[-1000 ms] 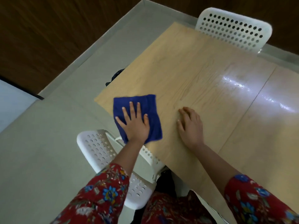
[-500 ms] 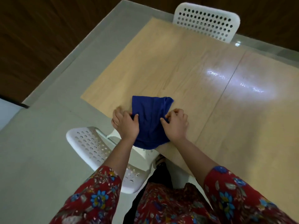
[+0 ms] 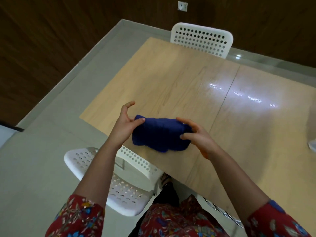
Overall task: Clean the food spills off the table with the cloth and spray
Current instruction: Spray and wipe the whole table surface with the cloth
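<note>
Both hands are on the cloth (image 3: pixel 159 134). It is blue and bunched into a thick roll, stretched between them above the table (image 3: pixel 171 74), near its near-left corner. The lower edge sags toward the wood; can't tell if it touches.

Left hand (image 3: pixel 125 124): the thumb is clamped on the cloth's left end, pinching it against the fingers behind. The upper fingers (image 3: pixel 129 105) stick up, loosely spread and free of the fabric.

Right hand (image 3: pixel 198 135): thumb and fingers curl round the right end, with the fabric wrapped in the grip. Palm faces left.

The table is light wood with a seam (image 3: pixel 226 93) running front to back, right of the cloth. A bright glare patch (image 3: pixel 242 95) lies across the seam, further out. No spills are readable on the surface at this resolution.

At the right frame edge a pale object (image 3: pixel 312 145) is cut off — can't identify it.

There are two white perforated chairs: far chair (image 3: pixel 201 40) at the opposite side, near chair (image 3: pixel 123 182) tucked under the near edge, just below the left forearm. The floor (image 3: pixel 42 151) is grey. The wall (image 3: pixel 51 31) is dark wood panel with a white socket (image 3: pixel 182 6). Both sleeves (image 3: pixel 77 219) are red floral — forearms bare.
</note>
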